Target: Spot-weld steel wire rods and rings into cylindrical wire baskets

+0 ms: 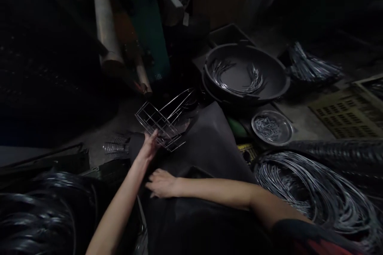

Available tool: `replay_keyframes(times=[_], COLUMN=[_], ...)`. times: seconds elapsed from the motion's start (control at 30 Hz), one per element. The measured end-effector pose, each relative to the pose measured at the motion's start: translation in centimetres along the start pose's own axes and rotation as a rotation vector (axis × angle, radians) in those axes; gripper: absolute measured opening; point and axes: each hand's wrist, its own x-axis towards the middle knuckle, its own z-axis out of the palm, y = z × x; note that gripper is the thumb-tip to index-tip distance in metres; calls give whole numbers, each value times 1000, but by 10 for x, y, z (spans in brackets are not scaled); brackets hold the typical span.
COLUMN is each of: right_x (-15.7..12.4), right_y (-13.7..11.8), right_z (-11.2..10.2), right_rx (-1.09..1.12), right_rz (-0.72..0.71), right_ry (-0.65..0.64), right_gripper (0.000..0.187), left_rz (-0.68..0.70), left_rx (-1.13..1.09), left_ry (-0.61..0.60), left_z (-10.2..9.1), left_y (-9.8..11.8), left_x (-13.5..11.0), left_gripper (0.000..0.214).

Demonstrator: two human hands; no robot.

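Note:
My left hand (149, 146) grips the lower corner of a welded wire rack (158, 125), holding it up above a dark apron (206, 155) on my lap. Long wire strands extend from the rack towards the far side. My right hand (161, 183) lies flat on the apron with its fingers apart, holding nothing. A black round basin (245, 71) with bent wire pieces stands beyond the rack, and a shallow metal bowl (271, 127) of short wire bits sits to its right.
A large coil of grey wire (311, 191) lies at the lower right, and a dark coil (38, 219) at the lower left. A bundle of wire rods (311, 67) and a yellow plastic crate (341, 115) lie further right. A teal post (146, 20) and a pale roll (106, 24) stand behind.

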Motion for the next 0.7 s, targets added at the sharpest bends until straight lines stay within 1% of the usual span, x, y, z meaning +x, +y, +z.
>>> replay_keyframes(times=[0.07, 0.1, 0.13, 0.17, 0.2, 0.23, 0.27, 0.3, 0.33, 0.37, 0.4, 0.43, 0.47, 0.5, 0.53, 0.57, 0.63, 0.7], right_x=[-35, -59, -84, -109, -131, -150, -164, -172, -175, -173, -168, -162, -155, -149, -143, -139, -130, -122], right_y=[17, 25, 31, 36, 39, 41, 43, 45, 48, 53, 60, 68, 78, 88, 98, 107, 118, 120], right_z=[-6, -5, -3, 0, 1, 0, -6, -17, -34, -55, -79, -104, -129, -151, -170, -184, -200, -203], right_rx=[21, 41, 57, 75, 104, 146, 207, 260, 294, 302, 227, 99, -30, -135, -231, -319, -471, -595], right_rz=[14, 43, 84, 136, 217, 254, 266, 265, 251, 255, 272, 326, 367, 375, 354, 315, 215, 138], right_ry=[80, 145, 178, 161, 121, 63, 41, 73, 154, 295, 469, 582, 637, 627, 566, 482, 314, 230], right_gripper=[42, 43, 45, 46, 41, 38, 34, 32, 31, 32, 34, 36, 40, 43, 44, 43, 39, 34], left_rz=[3, 10, 19, 28, 37, 41, 42, 42, 43, 49, 58, 69, 79, 88, 96, 97, 81, 69], left_rx=[-28, -52, -83, -115, -146, -168, -180, -183, -178, -167, -152, -133, -111, -89, -71, -59, -62, -84], left_ry=[35, 50, 60, 66, 70, 70, 64, 53, 33, 10, -13, -34, -54, -70, -82, -91, -90, -41], left_z=[-7, -10, -12, -14, -16, -17, -17, -18, -19, -19, -20, -20, -21, -22, -23, -25, -30, -36], left_y=[-24, -38, -51, -62, -71, -77, -80, -82, -81, -79, -77, -75, -74, -72, -71, -71, -69, -66], left_x=[-4, -6, -9, -11, -14, -16, -18, -19, -20, -21, -22, -22, -23, -23, -22, -22, -21, -21], left_gripper=[70, 73, 77, 80, 83, 85, 87, 88, 90, 92, 94, 95, 96, 97, 97, 98, 97, 90])
